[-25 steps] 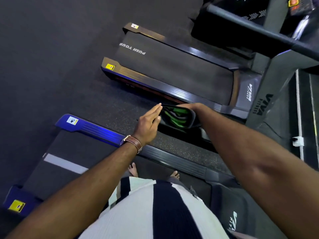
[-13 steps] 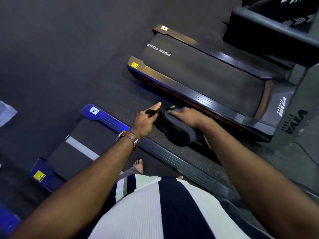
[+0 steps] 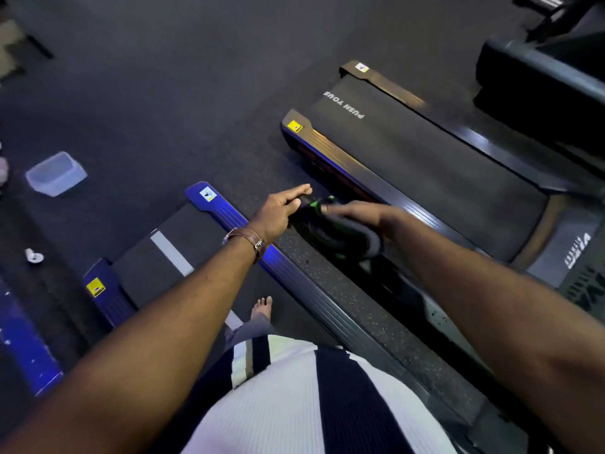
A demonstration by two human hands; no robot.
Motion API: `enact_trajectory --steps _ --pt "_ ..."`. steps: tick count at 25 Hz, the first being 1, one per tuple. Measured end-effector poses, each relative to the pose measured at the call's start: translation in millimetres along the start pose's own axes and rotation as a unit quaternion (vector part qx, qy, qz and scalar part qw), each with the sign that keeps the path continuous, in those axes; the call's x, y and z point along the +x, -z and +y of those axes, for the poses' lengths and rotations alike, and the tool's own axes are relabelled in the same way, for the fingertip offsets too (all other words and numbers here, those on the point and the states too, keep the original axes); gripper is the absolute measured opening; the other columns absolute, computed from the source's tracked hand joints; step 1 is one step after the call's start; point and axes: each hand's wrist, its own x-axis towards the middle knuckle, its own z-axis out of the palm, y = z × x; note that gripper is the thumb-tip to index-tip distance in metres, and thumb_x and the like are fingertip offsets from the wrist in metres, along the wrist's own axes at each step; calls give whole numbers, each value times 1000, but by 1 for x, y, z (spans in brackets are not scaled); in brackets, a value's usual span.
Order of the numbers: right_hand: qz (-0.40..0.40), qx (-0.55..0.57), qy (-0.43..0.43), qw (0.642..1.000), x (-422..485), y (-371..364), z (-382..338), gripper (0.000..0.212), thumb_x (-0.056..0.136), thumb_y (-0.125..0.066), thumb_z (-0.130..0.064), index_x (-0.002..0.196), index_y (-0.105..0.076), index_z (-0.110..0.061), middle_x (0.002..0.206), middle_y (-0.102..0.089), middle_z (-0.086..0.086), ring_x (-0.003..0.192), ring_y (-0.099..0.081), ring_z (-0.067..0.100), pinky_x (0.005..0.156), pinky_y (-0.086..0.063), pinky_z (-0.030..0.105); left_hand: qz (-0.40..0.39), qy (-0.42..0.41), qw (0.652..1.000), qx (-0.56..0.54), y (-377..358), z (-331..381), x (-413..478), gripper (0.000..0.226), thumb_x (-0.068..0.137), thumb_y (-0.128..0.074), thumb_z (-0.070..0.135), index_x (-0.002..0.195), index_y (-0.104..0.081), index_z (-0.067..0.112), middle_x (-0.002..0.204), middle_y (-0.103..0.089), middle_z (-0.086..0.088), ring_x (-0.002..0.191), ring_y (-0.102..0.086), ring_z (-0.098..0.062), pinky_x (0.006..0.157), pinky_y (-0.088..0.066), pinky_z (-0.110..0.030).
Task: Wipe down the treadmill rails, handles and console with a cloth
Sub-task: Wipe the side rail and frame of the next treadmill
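Dark cloth point(image 3: 340, 235) with green patches is held above the floor just beyond the blue-lit rail point(image 3: 222, 211) of the near treadmill. One end is pinched by the left hand point(image 3: 283, 209), thumb over curled fingers, just past that rail. The right hand point(image 3: 358, 213) is laid on top of the cloth, farther from the rail; it is blurred, so its grip cannot be told. A clear tub point(image 3: 55, 173) sits well left of the rail.

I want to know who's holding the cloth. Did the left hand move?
Yes. The left hand went from flat beside the cloth to gripping it, and seems nearer the yellow sticker end of the far treadmill.
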Motion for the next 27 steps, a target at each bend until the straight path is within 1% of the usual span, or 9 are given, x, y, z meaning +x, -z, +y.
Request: enact_trajectory --steps 2,7,10,13,15,18,20,24,27 --pt "-39 13 17 999 9 -2 -7 34 92 -58 -53 103 -64 -22 90 -72 -10 68 -69 -4 72 -56 16 20 1 999 -26 -3 1 -1 40 97 -40 -5 135 -50 1 133 -55 -6 127 -47 -14 114 -29 -30" --pt "129 -278 58 950 -8 -21 4 91 57 -74 -68 133 -51 -25 121 -65 1 108 -64 24 96 -51 42 27 25 992 -119 -8 -7 -1 34 93 -44 4 120 -65 11 128 -61 -9 126 -51 -21 114 -30 -37" --pt "318 -521 44 791 -14 -83 11 70 90 -54 -36 150 -25 -14 135 -50 22 113 -54 44 94 -43 56 29 60 981 -179 -5 5 -2 42 101 -34 23 126 -58 0 130 -59 -16 116 -55 -19 108 -38 -35" --pt "292 -579 37 760 9 -121 6 54 101 -20 -17 153 -20 -4 144 -36 37 122 -46 56 100 -36 67 13 111 971 -210 -1 13 0 75 98 -21 58 126 -58 -1 116 -65 -12 99 -62 -14 87 -48 -25" --pt "329 -668 99 660 25 -121 18 57 101 -20 -20 152 -16 5 153 -27 32 132 -38 52 106 -31 65 -4 121 969 -214 1 13 1 88 92 -17 70 125 -59 0 115 -63 -9 93 -62 -13 79 -49 -22" --pt "289 -810 67 506 8 -116 68 59 102 -23 -33 153 -28 -5 162 -23 11 147 -22 31 113 -4 71 -7 119 972 -202 4 7 1 94 89 -9 73 126 -60 4 131 -60 -6 123 -55 -18 111 -35 -39" --pt "314 -825 143 447 -9 -111 92 58 100 -32 -36 154 -30 -13 163 -18 11 150 -15 28 116 1 63 -19 112 973 -200 4 6 1 95 88 -5 73 130 -57 5 134 -59 -4 125 -53 -17 114 -31 -42" --pt "397 -702 204 555 -1 -115 40 61 99 -23 -26 156 -14 -7 158 -8 32 140 -22 56 111 -23 68 -32 128 971 -200 8 7 1 99 84 -5 78 129 -59 9 130 -61 -5 124 -54 -15 110 -33 -34" --pt "419 -698 143 563 24 -135 18 60 100 -31 -32 153 -27 -6 157 -22 28 135 -33 55 109 -33 63 -48 145 965 -214 17 10 4 99 85 -7 78 126 -60 5 126 -63 -13 117 -59 -21 105 -41 -36"
